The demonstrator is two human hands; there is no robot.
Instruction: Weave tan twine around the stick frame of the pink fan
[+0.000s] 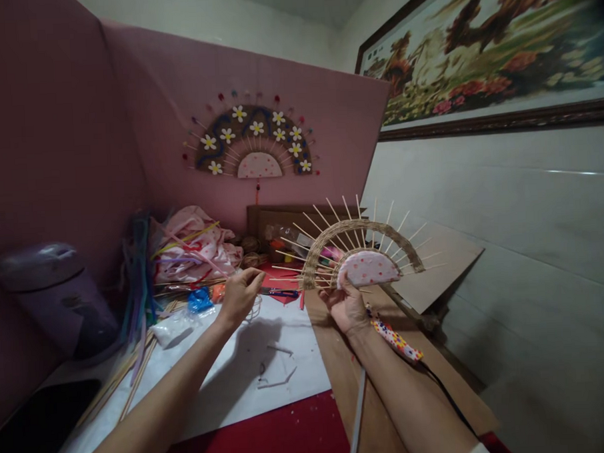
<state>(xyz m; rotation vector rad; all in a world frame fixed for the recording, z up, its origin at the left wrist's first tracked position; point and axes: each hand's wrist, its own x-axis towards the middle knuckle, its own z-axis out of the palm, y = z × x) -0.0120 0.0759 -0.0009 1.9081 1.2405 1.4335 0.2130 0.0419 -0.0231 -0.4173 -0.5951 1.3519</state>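
My right hand (346,309) is closed on the lower edge of a half-round fan frame (368,269), held upright over the board. The frame has a pink spotted half-disc at its centre, thin sticks raying outward, and a woven band of brown cord across them. To its left, my left hand (242,294) is raised with thumb and fingers pinched together. Loose loops of thin twine (255,310) hang below those fingers; the strand inside the pinch is too fine to see clearly. Behind the left fingertips lies a dark-handled cutting tool (283,293).
A finished flowered fan (256,129) hangs on the pink panel. Pink cloth (195,244), a blue bundle (200,300) and long sticks lie left on white paper (229,396). A lidded cup (55,297) stands far left. A patterned glue gun (397,341) with a cable lies beside my right forearm.
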